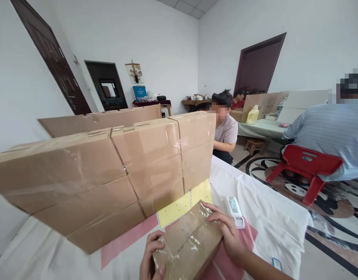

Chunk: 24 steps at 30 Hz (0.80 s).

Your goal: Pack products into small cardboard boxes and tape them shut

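Note:
A small cardboard box wrapped in clear tape sits low in the centre of the view, held between both my hands. My left hand grips its near left corner with curled fingers. My right hand lies along its right side, fingers closed against the box. The box hovers over a table covered with a white cloth, above pink and yellow sheets. A white handheld device lies just right of my right hand.
A wall of taped cardboard boxes stands across the table's far left. A seated person sits beyond the table; another person sits on a red chair at right. A second table with a yellow bottle is behind.

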Each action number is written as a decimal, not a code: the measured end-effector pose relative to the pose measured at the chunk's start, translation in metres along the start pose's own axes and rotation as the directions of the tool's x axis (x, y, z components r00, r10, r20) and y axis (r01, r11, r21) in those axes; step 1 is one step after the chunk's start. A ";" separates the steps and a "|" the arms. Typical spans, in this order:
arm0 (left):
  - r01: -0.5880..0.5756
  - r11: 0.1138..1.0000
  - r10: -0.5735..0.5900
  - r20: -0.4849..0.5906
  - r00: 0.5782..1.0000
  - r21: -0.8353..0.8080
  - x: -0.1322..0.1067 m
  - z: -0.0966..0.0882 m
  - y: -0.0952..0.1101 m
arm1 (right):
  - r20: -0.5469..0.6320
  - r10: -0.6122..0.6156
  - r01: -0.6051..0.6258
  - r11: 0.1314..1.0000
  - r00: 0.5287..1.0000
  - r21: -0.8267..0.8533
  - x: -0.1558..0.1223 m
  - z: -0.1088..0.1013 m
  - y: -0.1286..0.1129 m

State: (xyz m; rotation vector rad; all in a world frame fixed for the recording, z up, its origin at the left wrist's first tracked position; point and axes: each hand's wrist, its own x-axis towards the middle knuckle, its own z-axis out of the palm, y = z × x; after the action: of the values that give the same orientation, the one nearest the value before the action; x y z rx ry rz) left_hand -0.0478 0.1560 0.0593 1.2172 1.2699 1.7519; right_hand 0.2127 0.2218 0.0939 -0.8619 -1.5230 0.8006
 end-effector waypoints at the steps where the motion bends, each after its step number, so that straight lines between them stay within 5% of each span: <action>1: -0.001 1.000 0.001 0.014 1.000 -0.008 -0.001 -0.001 -0.001 | -0.006 -0.009 0.008 1.000 1.000 -0.016 0.001 0.002 0.000; 14: -0.059 0.998 0.056 0.174 0.983 0.009 -0.003 -0.011 0.002 | -0.143 0.017 -0.019 1.000 0.990 -0.014 -0.001 0.018 -0.013; 20: -0.081 0.996 0.076 0.146 0.986 0.034 -0.003 -0.008 0.008 | -0.118 -0.014 0.012 1.000 0.993 -0.016 -0.002 0.015 -0.003; 24: -0.184 0.974 0.172 0.098 0.980 0.129 -0.006 -0.004 0.029 | -0.095 -0.039 0.041 0.999 0.995 0.020 -0.002 0.012 0.002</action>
State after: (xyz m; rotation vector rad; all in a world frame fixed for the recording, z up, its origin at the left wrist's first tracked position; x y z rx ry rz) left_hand -0.0487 0.1398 0.0848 1.5104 1.2825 1.7382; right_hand 0.2006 0.2214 0.0896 -0.8391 -1.4410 0.7358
